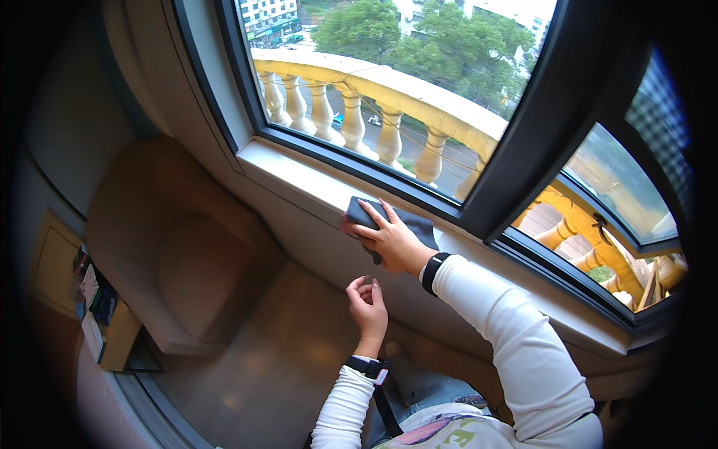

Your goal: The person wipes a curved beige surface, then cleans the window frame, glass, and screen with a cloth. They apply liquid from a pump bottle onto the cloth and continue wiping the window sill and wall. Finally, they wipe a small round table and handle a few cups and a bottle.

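A dark grey cloth (418, 225) lies on the white windowsill (297, 175), below the large fixed window pane. My right hand (392, 238) presses on the cloth with its fingers spread over it, and part of the cloth hangs over the sill's inner edge. Something reddish shows at the cloth's left end, too little of it to name. Lower down, away from the sill, my left hand (368, 308) hangs in the air with its fingers loosely curled and nothing visible in them. Each wrist wears a black strap.
Dark window frames (359, 168) border the sill, and at the right a window sash (622, 185) stands open. An upholstered armchair (196, 269) is at the left, beside a small shelf (120, 337) with books and other items. Outside is a yellow balustrade (350, 118).
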Demonstrator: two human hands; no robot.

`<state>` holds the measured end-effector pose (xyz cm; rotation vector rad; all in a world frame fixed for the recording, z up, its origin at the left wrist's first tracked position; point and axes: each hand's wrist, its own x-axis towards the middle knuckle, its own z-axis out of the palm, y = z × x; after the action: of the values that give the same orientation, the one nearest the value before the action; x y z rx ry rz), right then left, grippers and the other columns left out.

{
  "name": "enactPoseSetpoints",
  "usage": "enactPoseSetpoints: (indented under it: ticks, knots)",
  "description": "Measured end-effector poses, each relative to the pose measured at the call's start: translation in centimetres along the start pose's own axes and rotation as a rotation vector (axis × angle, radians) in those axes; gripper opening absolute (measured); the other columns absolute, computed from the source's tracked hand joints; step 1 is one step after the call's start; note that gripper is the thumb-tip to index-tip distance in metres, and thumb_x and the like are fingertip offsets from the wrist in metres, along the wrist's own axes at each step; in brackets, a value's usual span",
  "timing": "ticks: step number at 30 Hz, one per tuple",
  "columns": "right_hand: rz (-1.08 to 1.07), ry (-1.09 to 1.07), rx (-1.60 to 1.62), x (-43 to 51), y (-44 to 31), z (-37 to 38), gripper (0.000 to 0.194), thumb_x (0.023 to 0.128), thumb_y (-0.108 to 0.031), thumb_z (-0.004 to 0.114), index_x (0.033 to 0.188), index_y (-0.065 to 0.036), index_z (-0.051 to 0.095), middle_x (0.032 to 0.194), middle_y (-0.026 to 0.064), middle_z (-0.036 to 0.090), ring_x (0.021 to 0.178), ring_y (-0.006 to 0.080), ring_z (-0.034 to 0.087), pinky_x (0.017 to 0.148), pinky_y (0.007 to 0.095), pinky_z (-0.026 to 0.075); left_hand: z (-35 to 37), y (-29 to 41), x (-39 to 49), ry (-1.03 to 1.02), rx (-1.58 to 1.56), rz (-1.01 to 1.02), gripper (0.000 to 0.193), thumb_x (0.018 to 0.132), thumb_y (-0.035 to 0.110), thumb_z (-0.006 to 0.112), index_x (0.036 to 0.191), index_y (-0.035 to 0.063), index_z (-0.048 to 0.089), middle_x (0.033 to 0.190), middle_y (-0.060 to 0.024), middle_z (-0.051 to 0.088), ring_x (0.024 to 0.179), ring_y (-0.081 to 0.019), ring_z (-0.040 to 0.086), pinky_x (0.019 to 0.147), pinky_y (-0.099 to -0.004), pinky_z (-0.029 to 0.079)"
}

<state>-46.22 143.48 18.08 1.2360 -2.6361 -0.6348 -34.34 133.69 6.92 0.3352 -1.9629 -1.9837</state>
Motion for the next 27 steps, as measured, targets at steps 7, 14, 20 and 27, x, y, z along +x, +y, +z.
enactPoseSetpoints:
  ticks: [7,14,20,27]
  knots:
    - [0.068,-0.167,-0.062,12.9,-1.4,-0.9,0.062,0.081,-0.04,0.066,0.14,-0.029,0.053,0.16,-0.007,0.007,0.148,0.0399,0.005,0.11,0.0705,0.017,-3.9,-0.5,8.5,0.179,0.059,0.056,0.027,0.093,0.013,0.063,0.114,0.0017,0.051,0.096,-0.0104,0.063,0.085,-0.0166,0.062,0.077,-0.0293,0.051]
    - [0.081,-0.188,-0.011,26.7,-2.1,-0.1,0.072,0.073,-0.041,0.07,0.141,-0.025,0.052,0.161,-0.0072,0.002,0.146,0.0448,0.003,0.107,0.0749,0.018,-9.3,-0.9,20.3,0.192,-0.01,0.004,0.019,0.095,0.01,0.06,0.11,0.0005,0.052,0.096,-0.0084,0.064,0.085,-0.0148,0.064,0.077,-0.0267,0.052]
    - [0.118,-0.161,-0.131,36.2,-3.7,0.7,0.069,0.088,-0.032,0.057,0.153,-0.025,0.032,0.162,-0.0018,0.001,0.144,0.0489,0.008,0.105,0.0752,0.023,-14.9,-1.2,27.9,0.243,0.071,-0.02,0.02,0.098,0.016,0.058,0.109,-0.0001,0.055,0.099,-0.0096,0.066,0.086,-0.0152,0.066,0.077,-0.0257,0.052]
    - [0.215,-0.157,-0.158,39.3,-5.1,-0.7,0.062,0.092,-0.046,0.048,0.15,-0.029,0.036,0.162,-0.0023,0.005,0.142,0.0521,0.005,0.1,0.0811,0.022,-14.9,-2.9,35.9,0.358,-0.153,-0.085,0.037,0.099,0.023,0.057,0.126,-0.0002,0.044,0.125,-0.0147,0.054,0.111,-0.0212,0.054,0.098,-0.0339,0.042]
